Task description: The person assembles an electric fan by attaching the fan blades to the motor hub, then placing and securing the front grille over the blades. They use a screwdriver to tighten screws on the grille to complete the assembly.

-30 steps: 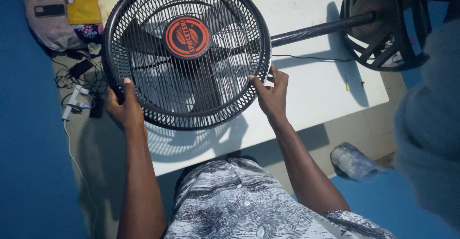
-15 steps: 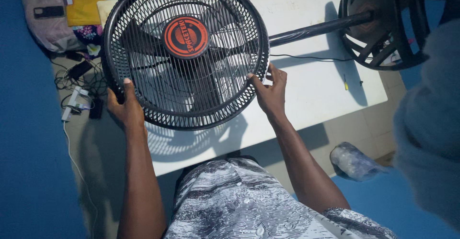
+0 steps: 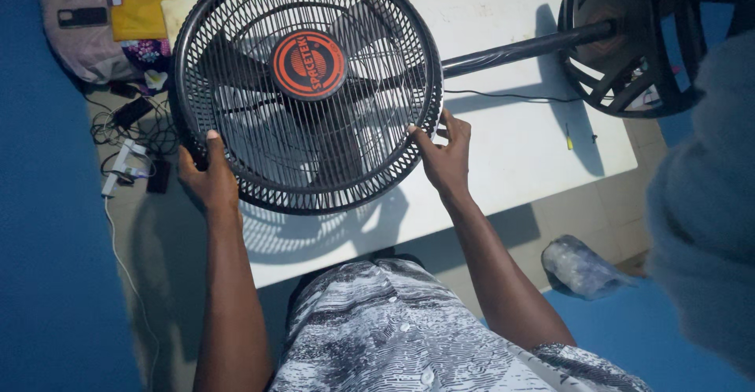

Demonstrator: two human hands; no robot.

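A black standing fan lies across a white table (image 3: pixel 519 148). Its round wire grille (image 3: pixel 307 85) faces up at me, with an orange round badge (image 3: pixel 308 65) at the centre and dark blades behind the wires. My left hand (image 3: pixel 206 178) grips the grille's lower left rim. At the lower right rim, my right hand (image 3: pixel 445 152) holds the edge with fingers curled onto it. The fan's black pole (image 3: pixel 523 48) runs right to its round black base (image 3: pixel 645 38).
A thin black cord (image 3: pixel 503 95) and a small screwdriver (image 3: pixel 568 136) lie on the table. Cables and a power strip (image 3: pixel 126 160) sit on the floor at left, near a bag (image 3: pixel 79 22). A crumpled plastic bag (image 3: pixel 582 266) lies at lower right.
The fan head and both hands have barely shifted; both hands keep their grip on the rim.
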